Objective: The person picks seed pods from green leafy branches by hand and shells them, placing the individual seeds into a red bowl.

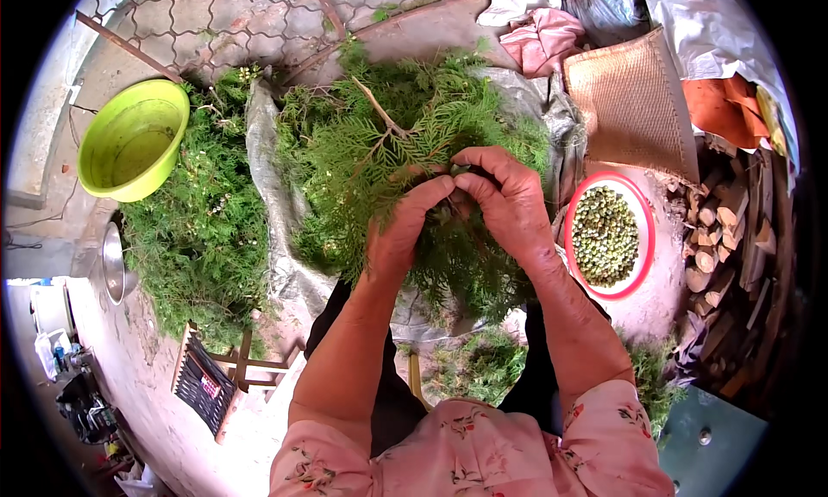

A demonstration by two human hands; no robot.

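My left hand (414, 206) grips a leafy arborvitae branch (343, 167), whose bare cut stem (378, 106) points up and away from me. Close against it, my right hand (508, 190) pinches a small green piece (459, 170) between thumb and forefinger; it is too small to tell exactly what it is. The thumbs of both hands nearly meet. Beneath them, more green sprigs (414, 77) lie on a grey woven sack (259, 135) spread before my knees. To the right stands a red-rimmed white basin (649, 238) holding many small green cones (605, 238).
At left, a lime-green tub (139, 141) stands beside a heap of cut branches (200, 238), near a metal bowl (113, 263) and a low woven-seat chair (206, 384). On the right are a woven basket (627, 102), stacked firewood (718, 238) and a blue-green panel (711, 439).
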